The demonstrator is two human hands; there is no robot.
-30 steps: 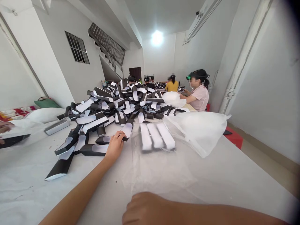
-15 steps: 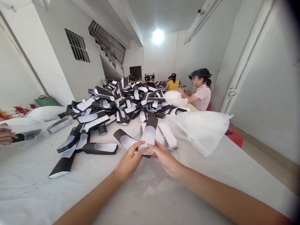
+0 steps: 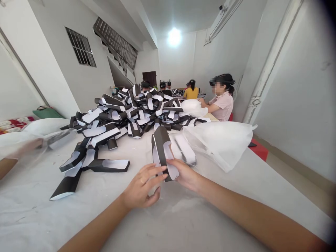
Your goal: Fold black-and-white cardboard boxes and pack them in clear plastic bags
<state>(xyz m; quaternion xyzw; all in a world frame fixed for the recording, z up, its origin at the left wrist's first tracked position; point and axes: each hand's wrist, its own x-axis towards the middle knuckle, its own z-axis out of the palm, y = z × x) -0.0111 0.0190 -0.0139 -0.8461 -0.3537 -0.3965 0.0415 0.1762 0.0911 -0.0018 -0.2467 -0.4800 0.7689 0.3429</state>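
Two black-and-white folded card sleeves [image 3: 162,148] stand together, tilted, in front of me. My right hand [image 3: 185,174] grips their lower right side. My left hand [image 3: 143,185] is at their lower left, its fingers apart and fingertips touching the black side. Behind them rises a big pile of similar sleeves [image 3: 136,112]. Several more [image 3: 112,165] lie loose on the white-covered table to the left. Just right of the held sleeves, white pieces in clear plastic [image 3: 186,149] lie on the table.
A full white plastic bag [image 3: 220,141] lies at the right, beside a red stool [image 3: 258,151]. Another person's hand [image 3: 31,147] is over clear plastic at the far left. A person in pink [image 3: 223,103] sits at the back right.
The two sleeves, one of them spread left before, are now together and turned with the black side showing. My left hand has opened and shifted down. The other person's hand has moved right.
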